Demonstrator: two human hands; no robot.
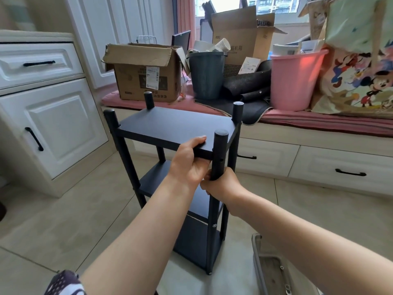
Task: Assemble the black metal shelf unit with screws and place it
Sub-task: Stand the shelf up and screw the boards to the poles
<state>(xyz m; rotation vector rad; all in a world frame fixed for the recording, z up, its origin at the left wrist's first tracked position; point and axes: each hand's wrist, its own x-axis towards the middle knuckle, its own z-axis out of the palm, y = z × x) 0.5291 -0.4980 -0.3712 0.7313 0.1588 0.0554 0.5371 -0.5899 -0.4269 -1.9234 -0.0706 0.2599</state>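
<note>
Shelf (176,124) upright on floor; left hand (189,165) grips top panel's near edge, right hand (221,184) clenches near-right post (219,154). Could tip if lifted unevenly.

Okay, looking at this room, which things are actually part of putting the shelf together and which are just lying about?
Part of the job:
black shelf unit
left hand gripping the top shelf's edge
right hand gripping the near post

Just lying about:
cardboard box
grey bucket
pink bucket
cartoon-print bag
</note>
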